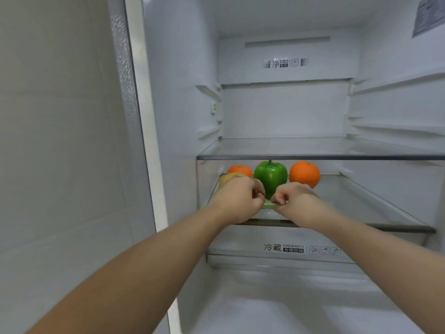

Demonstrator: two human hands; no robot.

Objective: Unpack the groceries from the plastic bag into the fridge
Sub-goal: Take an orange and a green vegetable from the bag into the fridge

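Honestly, risk runs fridge [284, 104] shelf [397, 229] down: pepper [271, 177] and oranges [304, 173] crowd close, so left hand [237, 201] and right hand [298, 203], both pinching a small green item [268, 204] at the front edge, could knock them or drop it.

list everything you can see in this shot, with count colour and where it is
green pepper: one, green, lower glass shelf, centre, behind the hands
oranges: two, orange, same shelf, one left and one right of the pepper
yellowish item: one, mostly hidden behind the left hand, cannot tell what
pale green item: one, at the shelf front between both hands, mostly hidden
upper glass shelf: one, clear, above the fruit
crisper drawer: one, white, below the lower shelf
left hand: fingers curled, grip on the pale green item
right hand: fingers curled on the same item
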